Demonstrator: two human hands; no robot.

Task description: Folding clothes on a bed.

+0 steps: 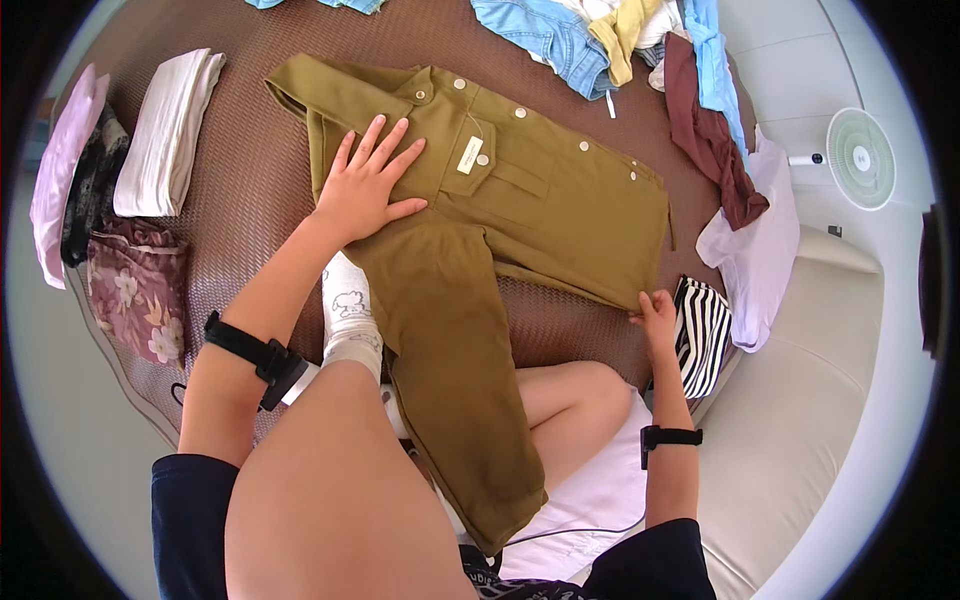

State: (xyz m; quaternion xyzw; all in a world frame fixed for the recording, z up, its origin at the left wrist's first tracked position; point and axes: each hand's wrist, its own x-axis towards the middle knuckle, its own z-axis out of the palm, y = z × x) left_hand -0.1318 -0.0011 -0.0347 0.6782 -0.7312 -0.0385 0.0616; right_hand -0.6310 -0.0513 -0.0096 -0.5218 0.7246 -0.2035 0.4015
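Observation:
An olive-green snap-button jacket (517, 176) lies spread on the brown woven mat, its collar end to the left and its hem to the right. A white paper tag (470, 155) with writing hangs by the chest pocket. One sleeve (457, 360) stretches down towards me, across my bent leg. My left hand (373, 180) rests palm down near the shoulder, fingers spread on the cloth. At the lower hem corner, my right hand (656, 319) pinches the fabric between thumb and fingers.
Folded clothes lie at left: a white one (166, 135), a floral one (139, 292) and a pink one (67, 172). Loose jeans (551, 41), a maroon garment (709, 135) and striped fabric (701, 337) lie at right. Beyond are a fan (861, 158) and a beige padded edge (795, 390).

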